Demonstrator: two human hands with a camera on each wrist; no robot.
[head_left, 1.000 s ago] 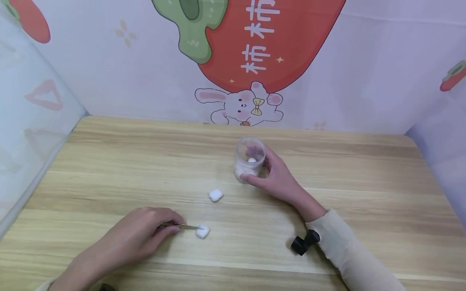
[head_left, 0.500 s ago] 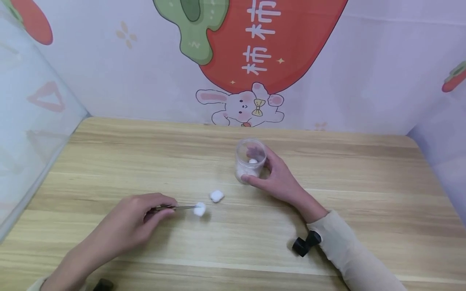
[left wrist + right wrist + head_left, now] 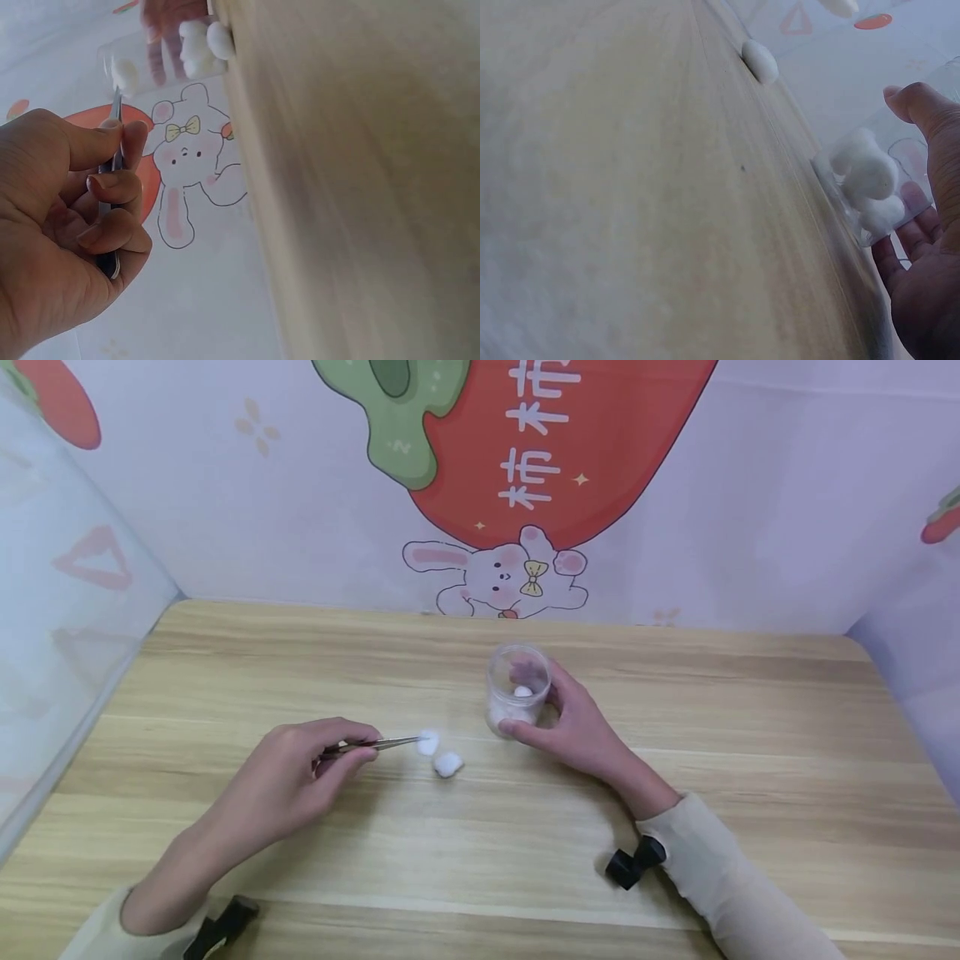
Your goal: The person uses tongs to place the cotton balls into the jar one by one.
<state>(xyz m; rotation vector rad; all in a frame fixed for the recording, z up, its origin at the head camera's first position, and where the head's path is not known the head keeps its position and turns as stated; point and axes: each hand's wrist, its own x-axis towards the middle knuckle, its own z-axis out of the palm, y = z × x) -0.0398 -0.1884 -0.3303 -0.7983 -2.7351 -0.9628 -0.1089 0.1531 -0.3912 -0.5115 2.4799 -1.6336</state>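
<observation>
My left hand (image 3: 303, 768) grips a pair of metal tweezers (image 3: 393, 742), whose tips pinch a white cotton ball (image 3: 428, 742) raised over the table. In the left wrist view the fingers curl round the tweezers (image 3: 111, 196). Just below and right of it in the head view, a second cotton ball (image 3: 448, 766) lies on the wood. Fingers and thumb of my right hand (image 3: 573, 722) wrap a clear, lidless jar (image 3: 517, 672) standing upright on the table. Several cotton balls (image 3: 870, 176) sit in its lower part, seen through the wall in the right wrist view.
The wood-grain table (image 3: 750, 718) meets a printed cloth backdrop (image 3: 315, 527) with a bunny and a red fruit. Cloth sides stand at left and right. Black wrist devices (image 3: 636, 862) hang by both cuffs, the right one low over the table.
The left hand has lifted one cotton ball off the table with the tweezers and carried it away from the body, past the other ball. The right hand and jar stay in place.
</observation>
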